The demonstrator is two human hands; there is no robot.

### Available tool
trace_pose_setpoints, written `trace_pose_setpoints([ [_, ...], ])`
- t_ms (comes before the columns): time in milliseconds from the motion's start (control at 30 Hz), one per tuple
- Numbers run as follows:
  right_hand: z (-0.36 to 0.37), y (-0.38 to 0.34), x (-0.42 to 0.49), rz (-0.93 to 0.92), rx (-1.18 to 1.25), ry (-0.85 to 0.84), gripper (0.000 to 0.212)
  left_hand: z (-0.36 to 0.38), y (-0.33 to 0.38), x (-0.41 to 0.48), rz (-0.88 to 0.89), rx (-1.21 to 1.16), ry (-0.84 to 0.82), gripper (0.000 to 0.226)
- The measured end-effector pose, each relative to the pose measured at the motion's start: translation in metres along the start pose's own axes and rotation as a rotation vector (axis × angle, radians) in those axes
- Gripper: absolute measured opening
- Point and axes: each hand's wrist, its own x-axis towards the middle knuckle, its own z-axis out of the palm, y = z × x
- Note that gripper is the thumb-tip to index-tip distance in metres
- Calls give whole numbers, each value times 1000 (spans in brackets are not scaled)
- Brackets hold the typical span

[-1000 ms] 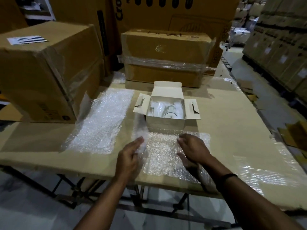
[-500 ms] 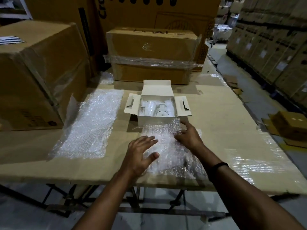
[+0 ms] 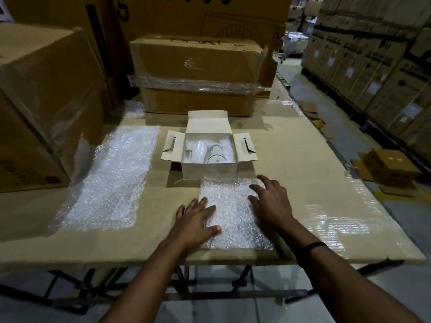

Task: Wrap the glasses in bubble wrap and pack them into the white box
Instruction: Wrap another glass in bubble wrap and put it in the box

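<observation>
A small sheet of bubble wrap [image 3: 233, 213] lies flat on the cardboard-covered table [image 3: 303, 183], just in front of the white box [image 3: 208, 170]. My left hand [image 3: 196, 220] presses its left edge with flat, spread fingers. My right hand [image 3: 271, 200] presses the sheet's right side, fingers also spread. The white box stands with its flaps folded out, and clear glasses [image 3: 207, 151] sit inside it among bubble wrap.
A larger strip of bubble wrap [image 3: 114, 178] lies on the table's left side. Big brown cartons stand at the left [image 3: 42, 101] and behind the white box [image 3: 198, 75]. Stacked cartons line the aisle on the right [image 3: 384, 66]. The table's front edge is near my wrists.
The small sheet was raised and crumpled at its left edge; it now lies flat. Both hands slid forward over it and spread out on top.
</observation>
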Motion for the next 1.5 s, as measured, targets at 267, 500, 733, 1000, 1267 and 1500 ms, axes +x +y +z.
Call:
trace_pose_setpoints([
  [267,4,-12,-5,-80,-46,-73,30,-12,6,-11,-359,261,306,77],
  [500,-9,-24,14,-145,-6,-119,38,-18,9,-11,-261,72,175,32],
  [733,-31,-67,47,-503,-160,37,90,-34,-1,-9,20,-239,541,16],
  [1000,-31,-58,67,-269,175,353,16,-16,-5,-22,-126,-835,564,86],
  [1267,-25,-12,50,-167,320,193,12,-10,-9,1,-146,-718,725,15],
  [1500,-12,10,28,-210,189,-84,14,7,-30,2,9,-248,699,34],
])
